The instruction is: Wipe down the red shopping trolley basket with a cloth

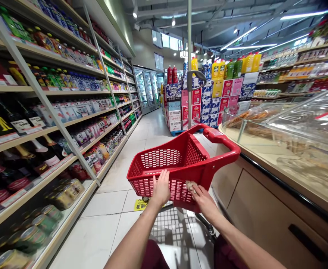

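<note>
A red plastic shopping basket (180, 157) sits tilted in front of me on a metal cart frame, its inside showing nothing. My left hand (161, 188) grips the basket's near rim, fingers hooked over the edge. My right hand (204, 200) rests against the basket's near right corner, fingers pressed to the red plastic beside a small pale object (191, 185) that I cannot make out. The basket's thick red handle (222, 140) arches over its right side.
Shelves (40, 127) of bottles, cans and packets line the left of the tiled aisle (141, 138). A glass-topped food counter (292, 149) runs along the right. Stacked cartons (197, 104) and a metal pole (189, 63) stand ahead; fridges (147, 89) close the far end.
</note>
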`<action>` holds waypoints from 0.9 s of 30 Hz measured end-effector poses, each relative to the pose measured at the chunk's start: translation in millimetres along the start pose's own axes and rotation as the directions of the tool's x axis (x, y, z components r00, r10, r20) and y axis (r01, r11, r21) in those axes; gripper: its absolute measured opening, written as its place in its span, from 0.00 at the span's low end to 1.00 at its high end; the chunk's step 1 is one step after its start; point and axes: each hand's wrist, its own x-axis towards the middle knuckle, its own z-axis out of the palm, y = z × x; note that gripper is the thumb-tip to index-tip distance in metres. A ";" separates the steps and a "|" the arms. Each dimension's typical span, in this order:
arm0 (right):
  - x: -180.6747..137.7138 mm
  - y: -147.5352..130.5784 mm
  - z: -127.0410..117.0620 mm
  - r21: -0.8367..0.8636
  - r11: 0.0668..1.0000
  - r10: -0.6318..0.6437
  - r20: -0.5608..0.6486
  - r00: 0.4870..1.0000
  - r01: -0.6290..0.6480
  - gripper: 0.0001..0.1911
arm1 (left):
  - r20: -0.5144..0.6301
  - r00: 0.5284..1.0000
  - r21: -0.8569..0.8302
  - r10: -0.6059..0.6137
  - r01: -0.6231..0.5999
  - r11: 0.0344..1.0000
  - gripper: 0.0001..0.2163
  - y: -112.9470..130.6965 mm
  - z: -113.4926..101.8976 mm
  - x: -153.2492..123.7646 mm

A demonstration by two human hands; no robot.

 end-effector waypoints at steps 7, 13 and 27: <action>20.6 19.1 -24.1 -0.042 0.994 0.089 -0.151 0.984 -0.096 0.18 | -0.019 1.000 -0.057 0.017 -0.018 0.998 0.38 12.7 1.3 2.7; 7.7 13.5 -23.9 -0.043 0.999 0.034 0.004 0.999 -0.033 0.17 | -0.014 1.000 -0.074 0.007 -0.008 0.997 0.36 17.8 -1.3 3.1; 50.0 17.7 -59.1 -0.109 0.988 0.093 -0.165 0.982 -0.112 0.17 | -0.032 0.999 -0.092 -0.017 0.014 0.996 0.37 32.7 1.4 5.8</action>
